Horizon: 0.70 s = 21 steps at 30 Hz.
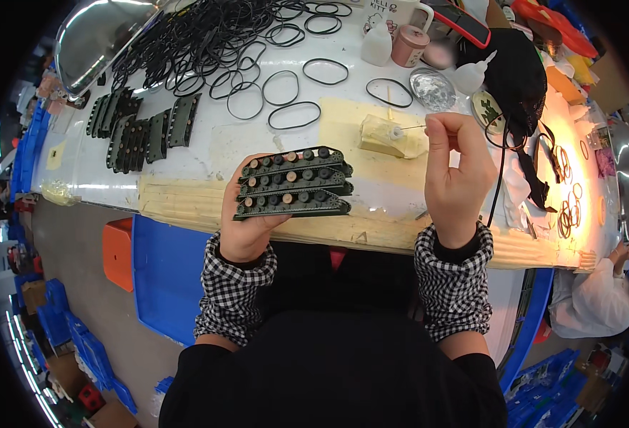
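My left hand (246, 225) holds a stack of three dark green toy tank track pieces (294, 182) with rows of round wheels, flat over the table's front edge. My right hand (457, 175) pinches a thin needle-like stick (412, 128) whose tip points at a small white cap on a pale yellow block (389, 138). The block sits on a yellowish taped patch of the white table (186, 160).
More dark green track pieces (143, 128) lie at the left. Many black rubber bands (207, 43) are piled and scattered at the back. Small squeeze bottles (377, 44), a pink cup (408, 46), a foil dish (433, 88) and a black cloth (518, 71) stand right. Blue and orange bins (157, 267) sit below.
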Each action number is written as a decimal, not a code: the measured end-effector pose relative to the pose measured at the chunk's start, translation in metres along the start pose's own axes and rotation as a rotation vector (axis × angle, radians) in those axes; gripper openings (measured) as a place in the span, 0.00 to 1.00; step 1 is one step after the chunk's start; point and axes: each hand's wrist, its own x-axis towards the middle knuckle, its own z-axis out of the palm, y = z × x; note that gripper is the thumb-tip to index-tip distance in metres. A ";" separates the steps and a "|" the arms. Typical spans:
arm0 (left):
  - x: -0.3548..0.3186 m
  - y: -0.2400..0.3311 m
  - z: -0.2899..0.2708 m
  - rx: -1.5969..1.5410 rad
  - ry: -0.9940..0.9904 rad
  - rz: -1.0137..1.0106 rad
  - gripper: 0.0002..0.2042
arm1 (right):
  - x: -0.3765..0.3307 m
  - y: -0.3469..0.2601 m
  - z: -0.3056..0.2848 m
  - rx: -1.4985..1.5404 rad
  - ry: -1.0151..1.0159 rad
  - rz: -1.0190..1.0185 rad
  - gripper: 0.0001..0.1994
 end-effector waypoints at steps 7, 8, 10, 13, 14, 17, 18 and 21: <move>-0.001 -0.022 -0.014 -0.328 -0.152 -0.133 0.31 | -0.002 0.008 0.006 -0.221 -0.171 -0.063 0.03; -0.001 -0.024 -0.014 -0.372 -0.161 -0.144 0.31 | -0.003 0.008 0.006 -0.212 -0.172 -0.067 0.03; 0.001 -0.024 -0.004 -0.476 -0.186 -0.181 0.30 | -0.003 0.010 0.005 -0.202 -0.179 -0.078 0.04; 0.003 -0.022 0.005 -0.524 -0.228 -0.203 0.29 | -0.003 -0.001 -0.007 -0.166 -0.148 0.000 0.07; 0.004 -0.022 0.009 -0.526 -0.236 -0.204 0.29 | -0.002 -0.004 -0.017 -0.167 -0.120 0.007 0.08; 0.002 -0.020 0.011 -0.532 -0.249 -0.212 0.28 | -0.006 -0.003 -0.067 -0.257 -0.064 0.033 0.09; 0.000 -0.023 0.008 -0.537 -0.251 -0.218 0.28 | -0.012 0.006 -0.085 -0.332 -0.053 0.075 0.09; -0.001 -0.030 0.006 -0.564 -0.252 -0.251 0.26 | -0.036 0.043 -0.152 -0.549 -0.004 0.263 0.09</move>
